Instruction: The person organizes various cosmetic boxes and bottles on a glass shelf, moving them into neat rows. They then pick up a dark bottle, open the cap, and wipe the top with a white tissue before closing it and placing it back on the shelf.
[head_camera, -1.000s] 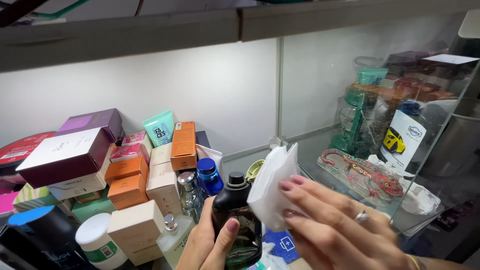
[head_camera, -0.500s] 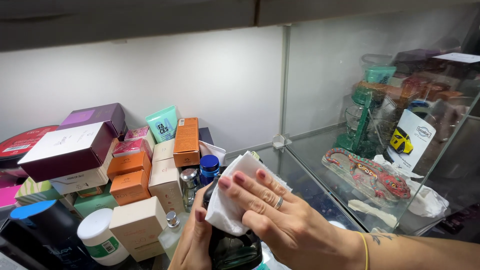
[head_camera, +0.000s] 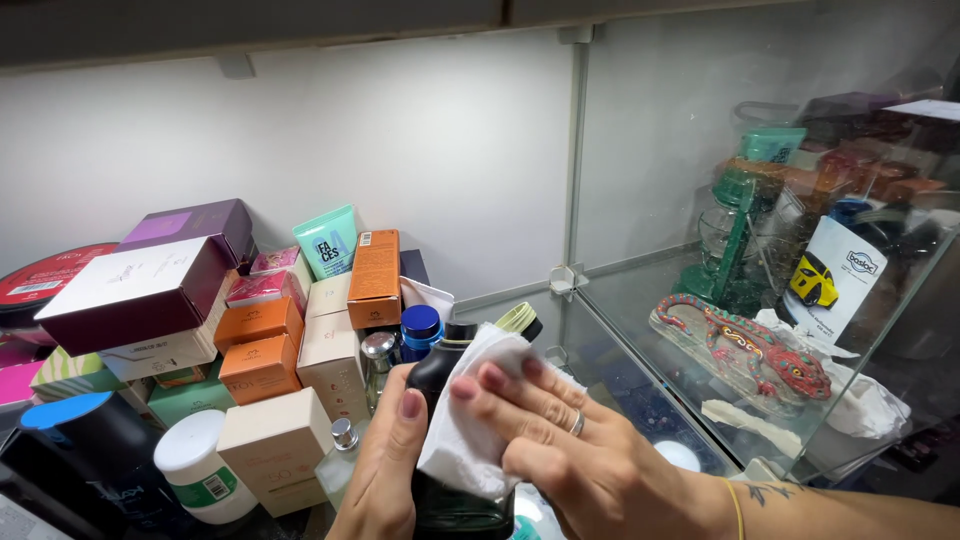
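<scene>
Behind white cloth (head_camera: 470, 420), dark bottle (head_camera: 440, 385) half-hidden; left hand (head_camera: 385, 470) fingers gripping bottle, right hand (head_camera: 570, 450) pressing cloth.

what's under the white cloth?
The white cloth is pressed by the right hand against a dark bottle that the left hand grips. The cloth hides the bottle's front face.

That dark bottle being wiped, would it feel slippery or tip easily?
The dark bottle looks glossy, so probably slick. It seems like glass: likely heavy and breakable. The left hand steadies it while the right hand presses a white cloth against it.
</scene>
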